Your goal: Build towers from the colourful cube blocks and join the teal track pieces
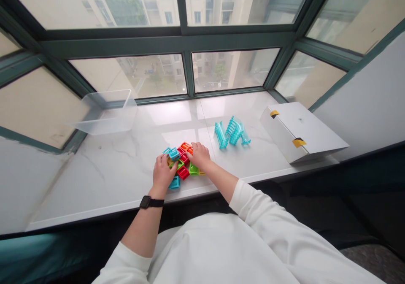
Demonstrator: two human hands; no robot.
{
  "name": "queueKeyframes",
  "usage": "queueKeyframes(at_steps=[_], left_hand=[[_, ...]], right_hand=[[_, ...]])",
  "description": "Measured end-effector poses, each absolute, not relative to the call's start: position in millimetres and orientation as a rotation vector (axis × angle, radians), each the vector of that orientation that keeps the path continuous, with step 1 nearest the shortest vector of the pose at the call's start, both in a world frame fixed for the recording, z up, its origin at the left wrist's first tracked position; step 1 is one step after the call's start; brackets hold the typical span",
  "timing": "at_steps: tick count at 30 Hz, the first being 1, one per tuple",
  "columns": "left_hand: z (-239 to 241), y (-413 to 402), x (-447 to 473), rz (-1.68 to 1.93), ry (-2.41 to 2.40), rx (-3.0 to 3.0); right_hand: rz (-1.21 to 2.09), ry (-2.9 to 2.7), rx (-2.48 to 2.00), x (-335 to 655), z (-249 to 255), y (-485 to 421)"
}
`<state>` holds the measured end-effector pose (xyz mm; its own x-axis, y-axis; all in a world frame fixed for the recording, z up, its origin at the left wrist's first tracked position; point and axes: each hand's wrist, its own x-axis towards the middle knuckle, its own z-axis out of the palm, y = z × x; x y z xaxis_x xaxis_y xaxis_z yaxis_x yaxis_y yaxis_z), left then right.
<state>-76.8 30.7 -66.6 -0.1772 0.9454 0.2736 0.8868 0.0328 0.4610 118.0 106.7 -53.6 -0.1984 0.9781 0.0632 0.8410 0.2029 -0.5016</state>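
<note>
Pile of coloured plastic toy pieces (182, 172): directly beneath both hands, between them. Left hand (163, 175) curled on its near-left side; right hand (199, 155) draped over its far side, fingers spread; pinching cannot be told. Clear teal pieces (232, 132) lie beyond the right hand.

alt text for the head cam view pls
A person's left hand and right hand rest on a pile of small multicoloured plastic frames on a white marble windowsill. Turquoise frames sit nearby, with a clear plastic tub to the left and a taped white box to the right.
</note>
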Motion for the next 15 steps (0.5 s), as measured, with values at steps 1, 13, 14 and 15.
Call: queueKeyframes(at_steps=[1, 13, 14, 15], left_hand=[[-66, 31, -76, 0.822, 2.182, 1.945], [-62, 31, -73, 0.742, 2.211, 1.902], [-62, 31, -73, 0.74, 2.213, 1.9], [-62, 31, -73, 0.737, 2.215, 1.899]], right_hand=[[0.542, -2.132, -1.702, 116, -53, 113], [0.651, -2.356, -1.568, 140, -56, 154], [0.626, -2.382, -1.553, 143, -56, 154], [0.602, -2.41, -1.533, 147, -57, 154]])
